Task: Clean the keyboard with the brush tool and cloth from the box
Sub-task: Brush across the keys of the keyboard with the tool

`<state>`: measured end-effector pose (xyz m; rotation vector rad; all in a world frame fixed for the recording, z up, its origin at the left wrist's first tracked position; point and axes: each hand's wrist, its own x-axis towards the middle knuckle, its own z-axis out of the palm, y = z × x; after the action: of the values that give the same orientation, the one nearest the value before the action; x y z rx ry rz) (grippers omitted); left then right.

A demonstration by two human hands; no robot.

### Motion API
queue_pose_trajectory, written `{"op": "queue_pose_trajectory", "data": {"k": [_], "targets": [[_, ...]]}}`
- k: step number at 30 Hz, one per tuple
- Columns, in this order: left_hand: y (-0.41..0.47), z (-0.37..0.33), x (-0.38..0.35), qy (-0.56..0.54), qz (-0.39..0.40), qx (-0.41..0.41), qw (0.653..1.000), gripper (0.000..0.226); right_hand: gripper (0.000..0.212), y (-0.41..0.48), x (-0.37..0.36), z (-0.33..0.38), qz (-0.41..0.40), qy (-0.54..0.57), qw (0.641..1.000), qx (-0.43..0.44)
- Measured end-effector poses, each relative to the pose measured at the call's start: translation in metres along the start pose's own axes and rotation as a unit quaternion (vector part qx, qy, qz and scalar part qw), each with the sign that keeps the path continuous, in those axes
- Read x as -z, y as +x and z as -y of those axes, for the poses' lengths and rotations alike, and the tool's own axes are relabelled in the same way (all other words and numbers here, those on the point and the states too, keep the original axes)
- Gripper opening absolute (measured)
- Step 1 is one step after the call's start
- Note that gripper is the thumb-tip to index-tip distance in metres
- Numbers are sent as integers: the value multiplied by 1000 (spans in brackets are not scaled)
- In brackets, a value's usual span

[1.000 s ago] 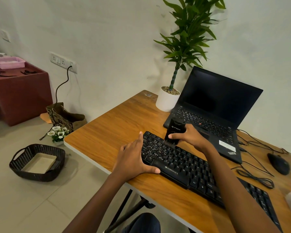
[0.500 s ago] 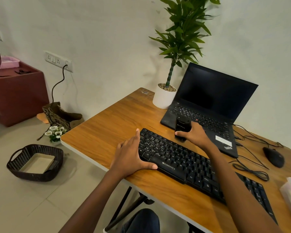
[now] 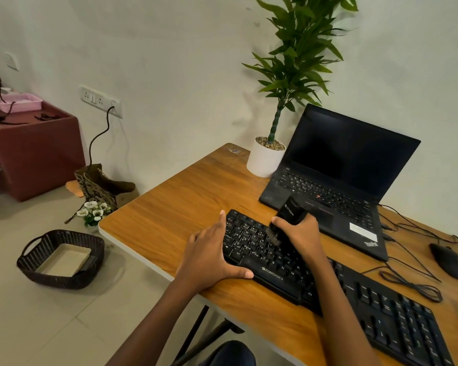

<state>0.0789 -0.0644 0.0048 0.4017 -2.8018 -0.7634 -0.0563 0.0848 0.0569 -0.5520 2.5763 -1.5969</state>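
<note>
- Brushing is judged to be the step in hand. The brush tool (image 3: 291, 212) is gripped by the right hand (image 3: 303, 237), fingers and thumb curled round its black body. Its bristles are set down on the keys in the left part of the keyboard (image 3: 273, 270).
- Half a second ago the brush had been carried to the far edge of the keyboard, just beside the laptop (image 3: 341, 165). It has now been drawn back toward the person, onto the middle letter rows.
- A second ago the bristles were placed on the upper rows near the left end. A to-and-fro stroke across the rows is therefore indicated, with fresh keys taken in on each pass.
- The left hand (image 3: 209, 257) is laid flat on the desk (image 3: 175, 207) with its fingers straight and spread. The fingers are set against the left end of the keyboard and the thumb is stretched along its front edge. Its place has hardly altered across the three pictures, so the keyboard is taken to be steadied against the strokes.
- Only the left section has been worked in these pictures. The right half, beyond the right forearm, is judged to be left for later.
- No cloth can be made out, so wiping is taken as not yet begun.
</note>
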Motion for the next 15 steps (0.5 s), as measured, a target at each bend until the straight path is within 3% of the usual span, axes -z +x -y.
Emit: {"op": "queue_pose_trajectory", "data": {"k": [3, 7, 12, 15], "targets": [[0, 0, -1, -3, -5, 1, 1000, 137, 16, -2, 1, -1, -15, 16, 1000, -10], [1, 0, -4, 0, -7, 6, 1000, 137, 17, -5, 11, 1, 73, 8, 997, -10], [2, 3, -4, -16, -9, 10, 1000, 139, 20, -7, 4, 7, 2, -33, 999, 5], [1, 4, -5, -17, -12, 10, 1000, 141, 19, -12, 4, 9, 60, -34, 998, -2]]}}
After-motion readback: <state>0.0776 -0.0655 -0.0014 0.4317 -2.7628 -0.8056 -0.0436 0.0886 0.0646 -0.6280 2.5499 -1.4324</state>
